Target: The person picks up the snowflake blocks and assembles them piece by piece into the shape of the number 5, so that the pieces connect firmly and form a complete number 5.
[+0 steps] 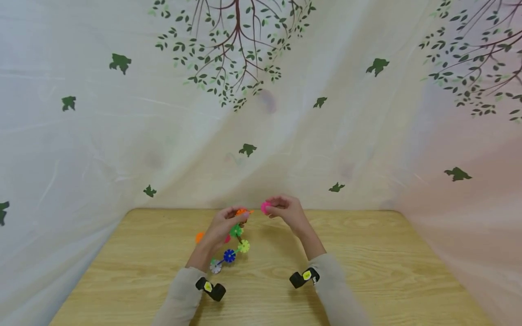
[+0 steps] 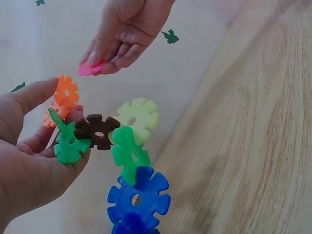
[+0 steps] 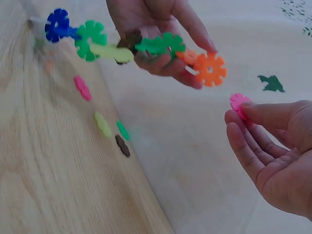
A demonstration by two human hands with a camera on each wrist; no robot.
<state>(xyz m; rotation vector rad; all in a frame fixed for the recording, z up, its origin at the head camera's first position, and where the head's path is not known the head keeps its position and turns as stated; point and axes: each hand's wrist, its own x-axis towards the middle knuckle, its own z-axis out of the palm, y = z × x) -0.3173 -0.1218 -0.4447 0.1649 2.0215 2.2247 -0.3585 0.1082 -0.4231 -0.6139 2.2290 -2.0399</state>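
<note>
My left hand point(image 1: 218, 231) holds one end of a chain of notched plastic snowflake discs. Its thumb and fingers are at the orange discs point(image 3: 210, 69), while the chain hangs back toward the left wrist. Along it come a green disc point(image 2: 71, 147), a brown disc point(image 2: 97, 132), a pale yellow disc point(image 2: 138, 114), another green one and a dark blue disc point(image 2: 158, 200). A whitish disc point(image 1: 215, 266) shows at the lower end in the head view. My right hand point(image 1: 288, 213) pinches a single pink disc point(image 3: 239, 102) between thumb and fingers, apart from the chain's orange end.
Loose discs lie on the wooden table point(image 1: 375, 267): a pink one point(image 3: 82, 87), a yellow one point(image 3: 102, 124), a green one point(image 3: 122, 130) and a brown one point(image 3: 122, 146). An orange disc point(image 1: 199, 237) shows left of the left wrist. A printed curtain point(image 1: 285, 136) hangs behind the table.
</note>
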